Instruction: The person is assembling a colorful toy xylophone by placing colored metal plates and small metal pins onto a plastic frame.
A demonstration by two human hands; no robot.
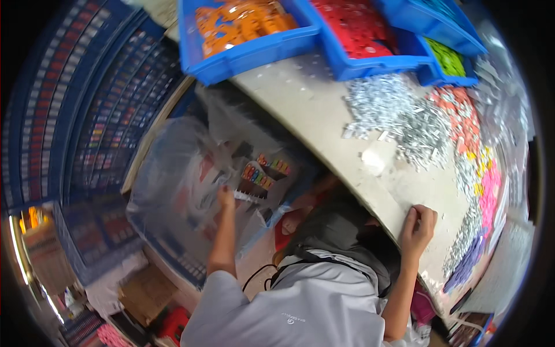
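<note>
My left hand [226, 197] reaches down into a blue crate [173, 246] lined with clear plastic [167, 168]. Its fingers are closed at the end of a pale strip [248, 198]; what they grip is too small to make out. Just beyond that hand lie dark packs with rows of small multicoloured pieces [257, 175]. On the edge of the pale table [370, 194] rests my right hand [420, 226], fingers curled in, with nothing visible in it. Small silvery pieces [425, 136] are heaped on the table beyond it.
Blue bins hold orange [243, 26], red [355, 29] and green pieces [446, 58] at the back. Coral [457, 118], pink [490, 194] and purple piles [467, 263] line the table's right side. Blue drawer racks [110, 110] stand at left; a cardboard box [147, 295] sits below.
</note>
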